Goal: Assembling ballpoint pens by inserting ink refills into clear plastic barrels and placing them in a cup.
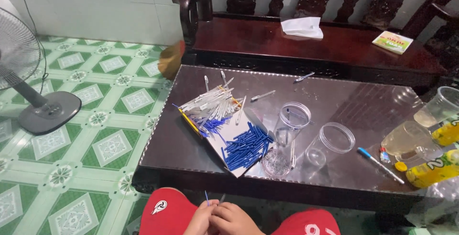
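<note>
Glossy dark tabletop (334, 106) under a clear sheet; smooth blue plastic pen caps (246, 146); transparent plastic jars (330, 144); polished carved wooden bench (315, 43); shiny patterned floor tiles (95, 120); red cloth shorts (167, 213).

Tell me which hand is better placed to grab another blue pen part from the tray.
Probably the left hand. Both hands meet low between the knees, holding thin pen pieces, but the left sits nearer the tray and its pile of blue pen parts. The right hand would have a slightly longer reach.

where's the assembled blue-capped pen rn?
Head view, right side of the table: the blue-capped pen lies flat between the tipped clear jar and the yellow bottles.
</note>
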